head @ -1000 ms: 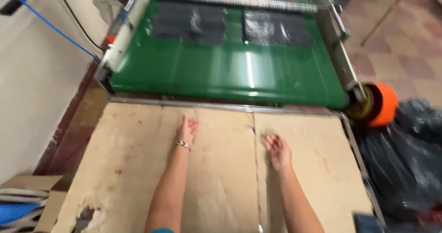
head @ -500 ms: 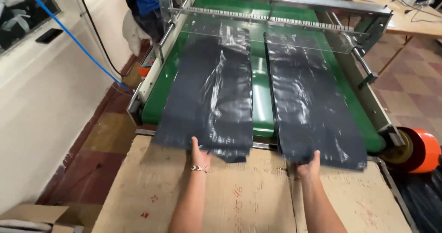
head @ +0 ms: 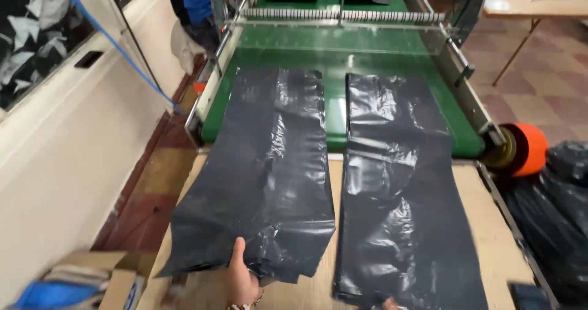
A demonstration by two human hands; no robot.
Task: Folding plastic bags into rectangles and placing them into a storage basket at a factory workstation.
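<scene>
Two long black plastic bags lie side by side, half on the green conveyor belt [head: 334,117] and half on the cardboard-covered table [head: 478,224]. My left hand [head: 242,276] grips the near end of the left black bag [head: 263,181], thumb on top of the plastic. Only a fingertip of my right hand [head: 387,304] shows at the bottom edge, under the near end of the right black bag [head: 398,212]; its grip is hidden by the plastic.
An orange roll [head: 527,149] sits at the belt's right end, above a heap of black bags [head: 554,224]. A clear guard [head: 343,31] spans the machine's far end. A white wall [head: 55,163] runs along the left; a cardboard box [head: 92,282] sits at bottom left.
Both bags have been drawn off the belt toward me onto the table. My hands have moved back to the bottom of the view with the bag ends.
</scene>
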